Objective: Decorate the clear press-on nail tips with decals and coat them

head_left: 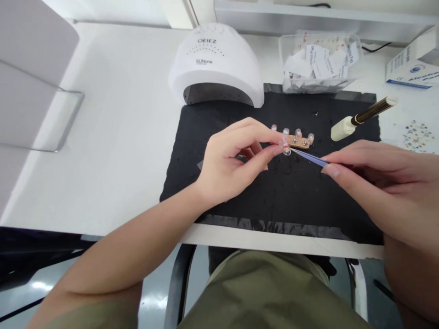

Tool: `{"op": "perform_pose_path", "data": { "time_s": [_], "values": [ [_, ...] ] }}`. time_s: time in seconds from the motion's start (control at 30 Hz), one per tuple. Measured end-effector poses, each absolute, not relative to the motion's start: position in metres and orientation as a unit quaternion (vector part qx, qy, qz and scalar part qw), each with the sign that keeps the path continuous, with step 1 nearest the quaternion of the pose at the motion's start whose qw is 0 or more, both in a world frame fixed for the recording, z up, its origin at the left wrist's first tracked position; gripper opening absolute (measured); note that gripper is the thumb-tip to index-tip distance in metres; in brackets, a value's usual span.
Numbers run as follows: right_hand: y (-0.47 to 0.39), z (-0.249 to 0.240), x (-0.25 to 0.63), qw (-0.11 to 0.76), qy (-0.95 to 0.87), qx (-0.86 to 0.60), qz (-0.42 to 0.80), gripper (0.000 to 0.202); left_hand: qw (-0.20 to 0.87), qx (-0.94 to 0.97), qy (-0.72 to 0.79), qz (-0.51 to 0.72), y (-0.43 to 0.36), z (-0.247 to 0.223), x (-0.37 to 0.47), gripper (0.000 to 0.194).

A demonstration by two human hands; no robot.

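Note:
Between the thumb and forefinger of my left hand [236, 160] is a clear false nail [285, 145] with reddish decoration, held over the black mat [260, 201]. My right hand [370, 176] pinches purple-blue tweezers [313, 158], and their tips meet the edge of that nail. Whether the tips grip anything is too small to tell. Just behind lies a tan strip [299, 142] bearing several more clear decorated nails [298, 133] on small metal studs. Part of the strip is hidden by my left fingers.
A white nail lamp [217, 64] stands at the back. Right of it are a clear bin of alcohol pad packets [318, 61] and an alcohol pad box [413, 66]. A cream polish bottle [343, 129] leans on the mat's right side, near scattered small gems [418, 136].

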State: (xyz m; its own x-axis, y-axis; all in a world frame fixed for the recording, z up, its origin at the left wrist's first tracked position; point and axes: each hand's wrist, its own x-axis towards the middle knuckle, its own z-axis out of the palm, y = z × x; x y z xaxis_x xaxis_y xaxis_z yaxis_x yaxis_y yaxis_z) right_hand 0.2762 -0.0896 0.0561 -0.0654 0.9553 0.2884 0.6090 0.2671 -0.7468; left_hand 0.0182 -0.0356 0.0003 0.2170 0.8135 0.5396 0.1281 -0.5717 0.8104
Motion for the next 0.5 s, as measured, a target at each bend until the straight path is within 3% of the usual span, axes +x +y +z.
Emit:
{"op": "perform_pose_path", "data": {
  "time_s": [0.27,0.5],
  "values": [
    [-0.0901,0.0553,0.2750,0.386,-0.710,-0.555,0.198,0.015,0.309,0.718,0.337,0.525,-0.0350,0.0008,0.0183,0.006],
    [-0.0903,0.0582,0.2708,0.341,-0.766,-0.543,0.050,0.010,0.308,0.717,0.337,0.527,-0.0347,0.0027,0.0183,0.007]
  ]
}}
